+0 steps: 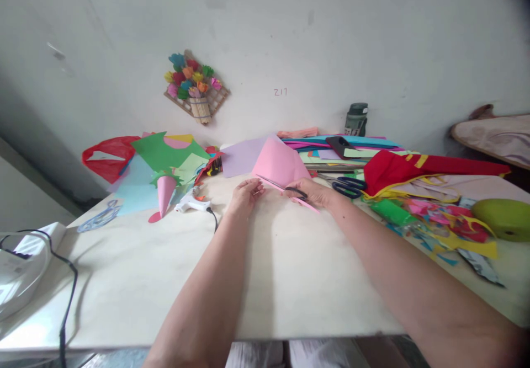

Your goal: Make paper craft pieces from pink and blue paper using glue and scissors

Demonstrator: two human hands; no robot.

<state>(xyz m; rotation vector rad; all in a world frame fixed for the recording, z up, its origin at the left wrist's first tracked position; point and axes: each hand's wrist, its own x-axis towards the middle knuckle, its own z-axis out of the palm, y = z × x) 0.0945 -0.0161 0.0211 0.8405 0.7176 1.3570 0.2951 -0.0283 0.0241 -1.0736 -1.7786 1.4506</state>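
Note:
A pink sheet of paper (279, 161) stands tilted up in front of me, with a crease down its middle. My right hand (312, 192) is closed around black-handled scissors (296, 193), whose blades point left along the paper's lower edge. A narrow pink strip (308, 206) hangs below the right hand, partly separated from the sheet. My left hand (248, 192) is closed in a pinch at the sheet's lower left corner, beside the scissor tips. The fingers hide part of that corner.
To the left lie a white glue gun (193, 202), a pink paper cone (166, 194) and green paper (168, 153). A second pair of scissors (349, 186), red fabric (397, 172) and paper scraps (447, 224) lie right. A bottle (356, 120) stands behind; a black cable (70, 296) crosses the left side.

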